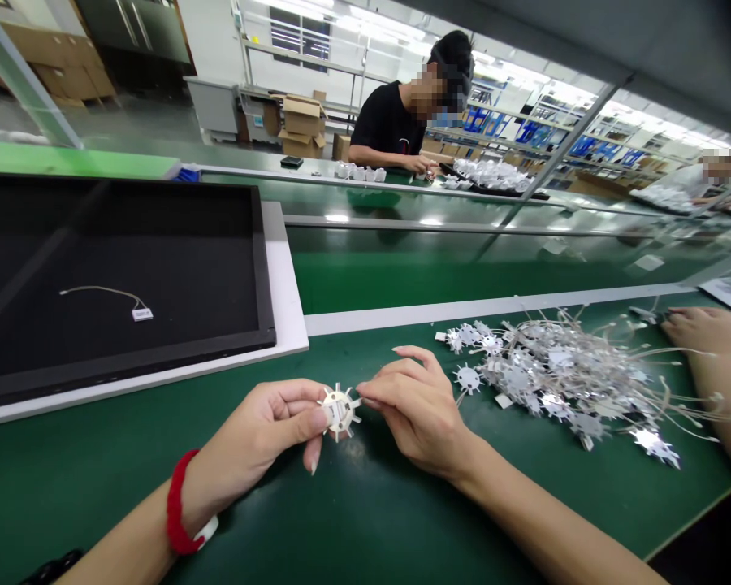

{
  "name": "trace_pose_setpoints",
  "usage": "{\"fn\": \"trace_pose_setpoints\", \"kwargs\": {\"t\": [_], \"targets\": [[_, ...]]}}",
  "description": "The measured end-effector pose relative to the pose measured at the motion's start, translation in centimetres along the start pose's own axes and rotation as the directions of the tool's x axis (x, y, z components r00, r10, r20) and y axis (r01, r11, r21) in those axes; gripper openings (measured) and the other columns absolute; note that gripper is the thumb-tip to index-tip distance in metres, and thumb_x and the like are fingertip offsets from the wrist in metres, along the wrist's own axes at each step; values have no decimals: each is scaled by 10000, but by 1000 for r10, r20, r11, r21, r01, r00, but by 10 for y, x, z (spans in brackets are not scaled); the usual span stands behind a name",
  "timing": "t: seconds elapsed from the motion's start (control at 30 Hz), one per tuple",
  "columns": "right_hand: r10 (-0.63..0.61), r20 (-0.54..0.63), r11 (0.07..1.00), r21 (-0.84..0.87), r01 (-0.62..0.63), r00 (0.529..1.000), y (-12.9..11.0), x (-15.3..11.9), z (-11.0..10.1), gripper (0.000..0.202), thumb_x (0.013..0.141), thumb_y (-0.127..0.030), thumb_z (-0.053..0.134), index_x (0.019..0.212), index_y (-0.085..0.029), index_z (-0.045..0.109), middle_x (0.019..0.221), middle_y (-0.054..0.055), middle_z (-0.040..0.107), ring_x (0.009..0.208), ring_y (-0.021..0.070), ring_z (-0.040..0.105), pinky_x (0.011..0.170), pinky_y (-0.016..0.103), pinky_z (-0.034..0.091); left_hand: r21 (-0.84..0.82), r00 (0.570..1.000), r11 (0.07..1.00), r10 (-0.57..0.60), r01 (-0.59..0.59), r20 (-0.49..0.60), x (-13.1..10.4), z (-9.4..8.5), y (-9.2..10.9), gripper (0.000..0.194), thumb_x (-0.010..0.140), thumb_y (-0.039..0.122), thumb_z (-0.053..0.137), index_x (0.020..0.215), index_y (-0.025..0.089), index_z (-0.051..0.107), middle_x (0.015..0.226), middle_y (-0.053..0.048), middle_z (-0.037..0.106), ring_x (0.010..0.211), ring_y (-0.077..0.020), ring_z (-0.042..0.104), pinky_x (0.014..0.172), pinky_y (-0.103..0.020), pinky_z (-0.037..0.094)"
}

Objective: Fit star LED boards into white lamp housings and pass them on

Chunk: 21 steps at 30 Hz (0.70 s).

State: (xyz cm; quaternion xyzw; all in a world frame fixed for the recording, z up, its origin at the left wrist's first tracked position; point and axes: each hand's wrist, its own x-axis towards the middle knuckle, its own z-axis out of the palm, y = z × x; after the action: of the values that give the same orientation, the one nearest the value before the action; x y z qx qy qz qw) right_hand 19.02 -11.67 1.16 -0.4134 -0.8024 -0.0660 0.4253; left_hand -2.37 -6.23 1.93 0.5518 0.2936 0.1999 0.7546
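Observation:
My left hand (280, 422), with a red band at the wrist, pinches a small round metal plate (342, 424) between thumb and fingers. Short prongs stick out all round its rim, and a small white block (335, 410) sits against its face under my thumb. My right hand (417, 406) is at the plate's right edge, thumb and index fingertip pressed together beside a prong. Whatever lies in that pinch is too small to make out. To the right, a heap of similar silver pronged plates (517, 378) with thin pale wires lies on the green table (256, 520).
On the left, a black tray (122, 236) on a white board holds one small white block with a wire (142, 314). Another person's arm (722, 374) reaches in beside the heap at right. A person in black (387, 122) works across the bench by white parts (493, 175).

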Motion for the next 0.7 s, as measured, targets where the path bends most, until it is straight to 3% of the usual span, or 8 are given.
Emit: {"fn": "trace_pose_setpoints", "kwargs": {"t": [0.17, 0.33, 0.5, 0.7], "targets": [[-14, 5, 1000, 2, 14, 1000, 0, 1, -1, 218, 951, -51, 510, 983, -223, 641, 744, -54, 749, 702, 130, 668, 971, 387, 429, -40, 998, 999, 19, -17, 57, -1, 0, 0, 420, 829, 585, 751, 824, 167, 708, 527, 50, 561, 473, -81, 430, 548, -229, 341], [59, 92, 998, -22, -58, 994, 4, -3, 1, 180, 967, -99, 526, 944, -207, 669, 716, -43, 720, 697, 127, 645, 995, 377, 412, 97, 998, 995, -35, 40, -48, 1, -7, -6, 465, 845, 622, 699, 931, 166, 710, 497, 41, 558, 516, -119, 433, 586, -251, 341], [102, 192, 995, -36, -97, 976, 9, -8, 4, 188, 998, -169, 517, 969, -205, 699, 738, -20, 723, 714, 133, 637, 992, 383, 423, 243, 995, 967, -66, 81, -70, 5, -9, -8, 473, 846, 628, 664, 968, 173, 708, 506, 35, 555, 562, -154, 484, 652, -271, 384], [133, 278, 990, -77, -116, 951, 14, -12, 6, 164, 981, -166, 555, 974, -201, 715, 768, -14, 736, 724, 138, 634, 996, 368, 409, 315, 988, 944, -59, 101, -141, 6, -8, -4, 570, 787, 691, 658, 989, 160, 704, 569, 31, 538, 527, -140, 432, 584, -270, 365]]}}
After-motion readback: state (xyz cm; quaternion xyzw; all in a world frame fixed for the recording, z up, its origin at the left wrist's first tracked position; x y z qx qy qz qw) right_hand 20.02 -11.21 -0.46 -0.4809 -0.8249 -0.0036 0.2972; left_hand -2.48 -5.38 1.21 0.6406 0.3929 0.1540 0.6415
